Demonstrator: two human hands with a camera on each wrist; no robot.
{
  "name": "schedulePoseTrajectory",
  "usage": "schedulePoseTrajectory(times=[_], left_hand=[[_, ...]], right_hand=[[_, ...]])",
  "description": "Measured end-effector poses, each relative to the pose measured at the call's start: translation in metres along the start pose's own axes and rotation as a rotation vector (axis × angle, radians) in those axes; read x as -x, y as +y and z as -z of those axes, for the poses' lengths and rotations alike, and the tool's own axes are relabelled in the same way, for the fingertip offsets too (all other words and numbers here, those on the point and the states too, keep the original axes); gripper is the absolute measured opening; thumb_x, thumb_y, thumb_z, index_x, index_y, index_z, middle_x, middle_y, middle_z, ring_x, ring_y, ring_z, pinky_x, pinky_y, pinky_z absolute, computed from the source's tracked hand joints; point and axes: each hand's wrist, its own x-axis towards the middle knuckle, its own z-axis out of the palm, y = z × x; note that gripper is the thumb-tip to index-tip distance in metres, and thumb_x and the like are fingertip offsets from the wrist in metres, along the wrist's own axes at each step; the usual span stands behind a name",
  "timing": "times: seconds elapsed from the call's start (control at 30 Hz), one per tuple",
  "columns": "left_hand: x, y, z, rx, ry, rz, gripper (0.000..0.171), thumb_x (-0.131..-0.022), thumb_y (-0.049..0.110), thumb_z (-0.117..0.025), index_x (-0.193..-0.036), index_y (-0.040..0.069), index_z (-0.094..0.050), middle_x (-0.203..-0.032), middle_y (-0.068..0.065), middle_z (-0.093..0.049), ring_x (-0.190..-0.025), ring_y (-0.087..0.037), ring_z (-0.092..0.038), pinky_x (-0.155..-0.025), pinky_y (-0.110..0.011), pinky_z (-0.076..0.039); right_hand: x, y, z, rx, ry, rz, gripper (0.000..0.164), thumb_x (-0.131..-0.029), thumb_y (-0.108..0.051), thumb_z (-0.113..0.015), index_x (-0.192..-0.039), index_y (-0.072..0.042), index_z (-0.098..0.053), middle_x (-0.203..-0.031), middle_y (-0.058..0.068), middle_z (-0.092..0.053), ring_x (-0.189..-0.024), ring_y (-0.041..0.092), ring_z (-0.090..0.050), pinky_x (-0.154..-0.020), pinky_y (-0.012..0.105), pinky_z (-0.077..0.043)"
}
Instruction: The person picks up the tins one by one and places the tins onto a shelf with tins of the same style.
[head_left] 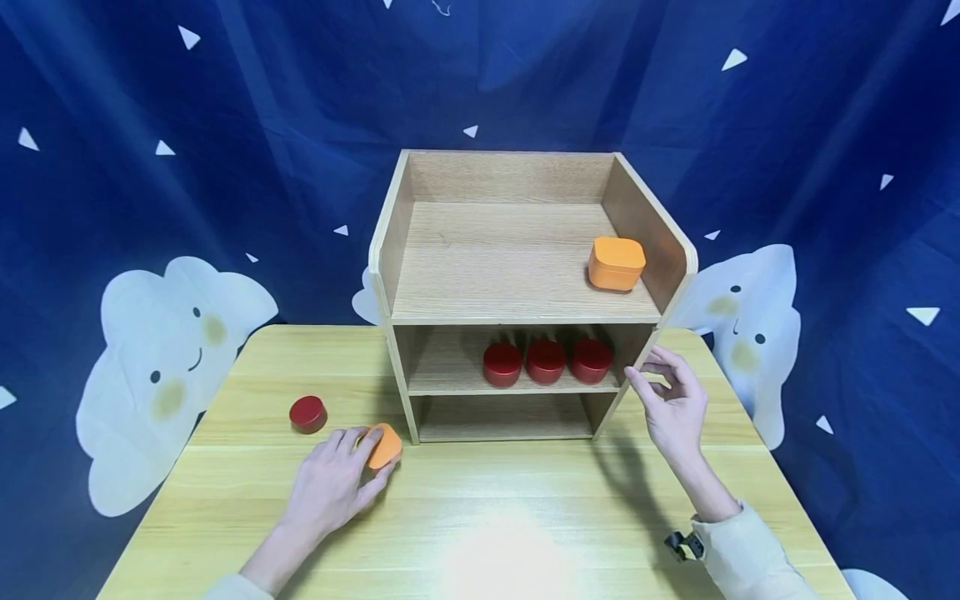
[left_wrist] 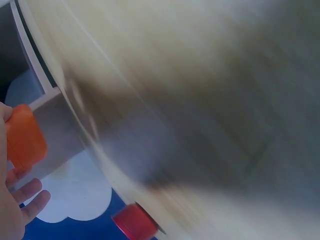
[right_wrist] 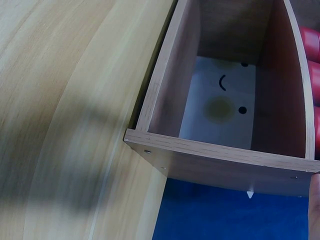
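In the head view my left hand [head_left: 330, 483] pinches an orange box [head_left: 385, 447] with rounded corners, by the shelf's lower left corner. The left wrist view shows the same orange box [left_wrist: 26, 137] between thumb and fingers. My right hand [head_left: 678, 404] is beside the right side panel of the wooden shelf [head_left: 525, 319], fingers loosely bent. A fingertip [right_wrist: 315, 205] meets the panel's edge in the right wrist view. A red round tin [head_left: 308, 414] sits on the table to the left of my left hand.
Three red tins [head_left: 546, 362] stand in a row on the shelf's middle level, toward the right. Another orange box [head_left: 617, 264] rests on the top level at the right. The wooden table [head_left: 247, 467] meets a blue curtain [head_left: 300, 108] with clouds.
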Motion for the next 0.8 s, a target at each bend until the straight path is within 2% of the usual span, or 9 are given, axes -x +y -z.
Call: schedulePoseTrajectory(times=[0.2,0.3,0.43,0.8], left_hand=[[-0.005,0.013,-0.005,0.016,0.046,-0.030,0.058,-0.104,0.057,-0.043,-0.119,0.011,-0.075,-0.098,-0.009,-0.073,-0.084,-0.027,-0.069,-0.062,-0.038,-0.060],[-0.007,0.019,-0.007,0.029,0.052,-0.041,0.058,-0.105,0.057,-0.042,-0.119,0.011,-0.075,-0.098,-0.008,-0.073,-0.085,-0.027,-0.069,-0.063,-0.038,-0.060],[-0.010,0.025,-0.008,0.051,0.047,-0.053,0.056,-0.103,0.057,-0.047,-0.120,0.011,-0.075,-0.100,-0.007,-0.073,-0.086,-0.026,-0.069,-0.064,-0.037,-0.060],[-0.019,0.037,-0.007,0.083,0.006,-0.102,0.054,-0.096,0.055,-0.061,-0.122,0.010,-0.075,-0.106,-0.006,-0.074,-0.089,-0.024,-0.069,-0.071,-0.035,-0.062]], right_hand=[[-0.001,0.001,0.000,-0.012,-0.005,0.006,0.043,-0.081,0.029,-0.068,-0.121,0.012,-0.069,-0.103,-0.005,-0.077,-0.090,0.004,-0.074,-0.070,0.011,-0.057],[-0.001,0.000,0.000,-0.012,-0.005,0.006,0.043,-0.080,0.029,-0.068,-0.120,0.013,-0.069,-0.103,-0.005,-0.077,-0.090,0.004,-0.073,-0.070,0.011,-0.057],[0.000,0.000,0.000,0.019,0.000,0.003,0.043,-0.080,0.029,-0.068,-0.121,0.013,-0.068,-0.102,-0.006,-0.077,-0.090,0.003,-0.074,-0.070,0.011,-0.058],[-0.001,-0.001,0.000,0.003,-0.004,0.011,0.044,-0.081,0.029,-0.067,-0.121,0.010,-0.071,-0.103,-0.006,-0.077,-0.091,0.003,-0.074,-0.070,0.011,-0.058]])
